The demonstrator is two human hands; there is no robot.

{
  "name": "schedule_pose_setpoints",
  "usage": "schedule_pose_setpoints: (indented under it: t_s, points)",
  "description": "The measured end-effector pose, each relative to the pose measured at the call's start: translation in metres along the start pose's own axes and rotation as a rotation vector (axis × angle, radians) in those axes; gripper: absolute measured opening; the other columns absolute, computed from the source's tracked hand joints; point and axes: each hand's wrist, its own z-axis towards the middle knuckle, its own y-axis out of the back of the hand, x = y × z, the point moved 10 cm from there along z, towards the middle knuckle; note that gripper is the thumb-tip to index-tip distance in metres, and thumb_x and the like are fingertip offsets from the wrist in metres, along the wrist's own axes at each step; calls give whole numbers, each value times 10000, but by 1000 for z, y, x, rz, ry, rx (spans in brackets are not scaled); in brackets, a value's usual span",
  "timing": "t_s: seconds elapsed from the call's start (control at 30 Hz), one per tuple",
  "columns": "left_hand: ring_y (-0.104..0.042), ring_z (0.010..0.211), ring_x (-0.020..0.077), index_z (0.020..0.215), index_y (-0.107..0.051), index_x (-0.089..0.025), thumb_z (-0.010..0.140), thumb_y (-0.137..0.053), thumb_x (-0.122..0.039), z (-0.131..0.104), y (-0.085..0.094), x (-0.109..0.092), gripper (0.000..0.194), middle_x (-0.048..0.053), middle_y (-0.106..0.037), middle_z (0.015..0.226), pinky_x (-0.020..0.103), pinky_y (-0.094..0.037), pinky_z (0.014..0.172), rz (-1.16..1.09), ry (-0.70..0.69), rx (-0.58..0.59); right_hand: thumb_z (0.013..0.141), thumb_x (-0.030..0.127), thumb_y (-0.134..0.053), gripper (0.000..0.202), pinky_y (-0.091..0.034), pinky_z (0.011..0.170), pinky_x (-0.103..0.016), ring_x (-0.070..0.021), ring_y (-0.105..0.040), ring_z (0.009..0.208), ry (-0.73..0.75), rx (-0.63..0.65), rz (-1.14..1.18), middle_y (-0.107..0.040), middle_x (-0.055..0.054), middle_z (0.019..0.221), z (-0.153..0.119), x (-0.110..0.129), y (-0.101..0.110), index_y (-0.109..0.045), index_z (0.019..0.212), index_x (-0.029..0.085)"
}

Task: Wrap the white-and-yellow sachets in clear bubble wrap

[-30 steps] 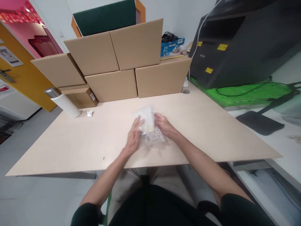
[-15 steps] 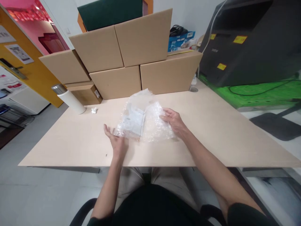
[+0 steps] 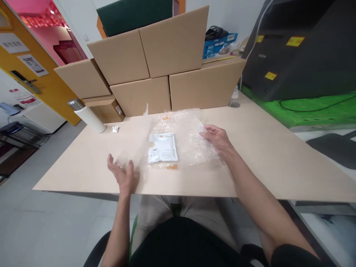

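Though left hand (image 3: 122, 175) wide-fingered, bubble wrap (image 3: 191, 146) in pinch of right hand (image 3: 218, 138).

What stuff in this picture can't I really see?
In the head view:
The small writing on the white packet: too tiny to read.
What's inside the packet: hidden by its white front.
Whether the left hand touches the plastic wrap: too blurred there.
What's inside the cardboard boxes: hidden by their sides.
The rest of the dark machine: cut off by the top and right edges.
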Motion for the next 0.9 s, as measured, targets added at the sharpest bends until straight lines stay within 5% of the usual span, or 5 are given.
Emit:
schedule_pose_setpoints:
  t_s: [0.17,0.37,0.47,0.6,0.9]
  points:
    - [-576,1163,292,1212,-548,-168,847,-579,-366,5,-10,5,416,147,-570,1237,451,-454,1017,214,1,114,437,456,-863,489,-382,508,-251,-111,-514,550,7,-45,-93,-644,10,684,6,-4,12,-657,803,208]
    - [-427,1281,312,1426,-337,-88,772,-619,-253,17,41,-17,730,219,-380,1440,488,-382,1052,288,-118,-315,486,418,-853,409,-381,468,-253,-117,-509,518,-2,-93,-235,-620,6,620,13,-8,30,-664,772,196]
    - [-543,1119,289,1110,-643,-156,905,-488,-369,12,-3,-40,334,134,-634,1133,485,-384,1018,365,-215,5,514,403,-849,368,-377,437,-252,-114,-495,485,-11,-109,-248,-623,9,600,13,-12,34,-680,774,205]
    - [-610,895,287,785,-736,-173,920,-435,-524,-18,-85,-46,481,133,-683,839,419,-430,864,496,-145,526,511,401,-851,352,-377,420,-254,-120,-497,472,-23,-115,-259,-616,5,579,13,-16,35,-678,752,211]
    - [-514,571,143,586,-598,-168,823,-517,-373,-14,-97,-26,324,7,-544,545,254,-350,556,348,40,586,505,421,-837,362,-353,416,-251,-122,-487,465,-45,-81,-283,-579,10,554,15,-25,36,-661,733,201]
